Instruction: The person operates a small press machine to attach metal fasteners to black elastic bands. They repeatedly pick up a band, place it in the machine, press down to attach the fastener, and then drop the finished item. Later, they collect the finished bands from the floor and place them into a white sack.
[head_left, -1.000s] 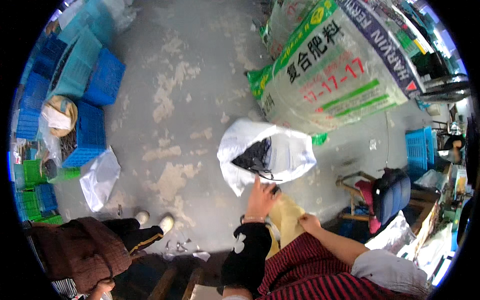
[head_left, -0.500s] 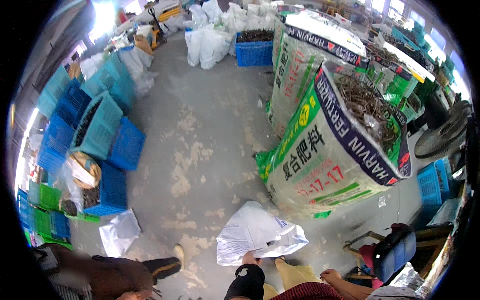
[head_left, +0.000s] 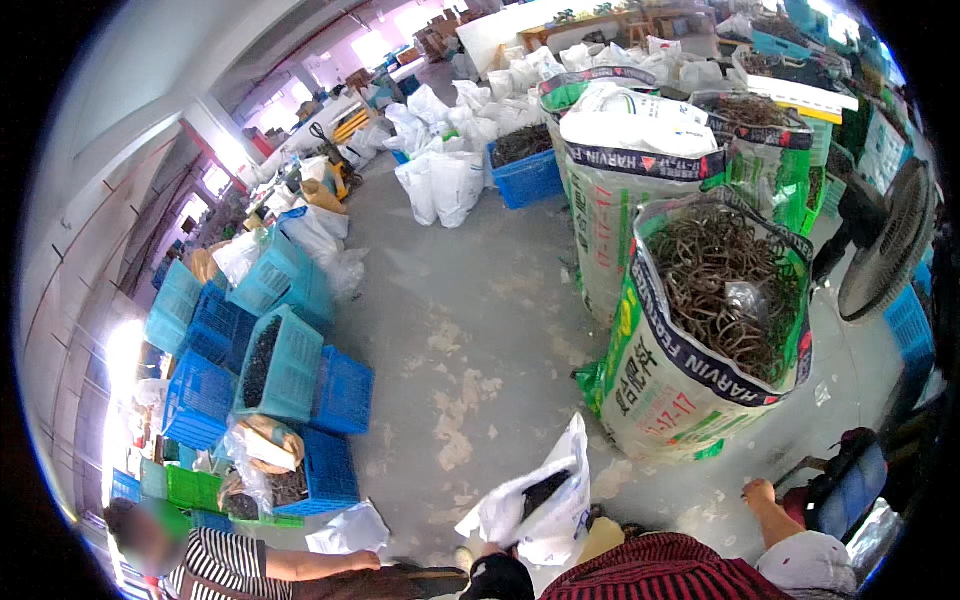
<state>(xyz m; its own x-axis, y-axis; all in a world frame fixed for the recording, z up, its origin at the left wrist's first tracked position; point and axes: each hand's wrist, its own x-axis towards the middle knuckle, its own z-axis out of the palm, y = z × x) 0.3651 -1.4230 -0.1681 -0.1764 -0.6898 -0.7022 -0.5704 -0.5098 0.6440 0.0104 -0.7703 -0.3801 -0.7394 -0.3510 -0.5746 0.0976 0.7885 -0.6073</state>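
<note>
A white plastic bag (head_left: 540, 500) with dark contents was held up at the near centre by the left hand (head_left: 490, 552), closed on its lower edge. The right hand (head_left: 760, 492) was seen well to the right, apart from it, fingers curled and empty. Beyond lay a stained concrete floor (head_left: 470, 330), a large open sack (head_left: 700, 340) on the right and blue crates (head_left: 290, 380) on the left.

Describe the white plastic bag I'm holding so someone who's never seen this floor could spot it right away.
Start at the big open green-and-white sack of brown curled scraps standing on the concrete floor. Just below and left of its base, the white plastic bag is held up by the left hand. Unlike the tied white bags farther back, its mouth gapes open on dark material.
</note>
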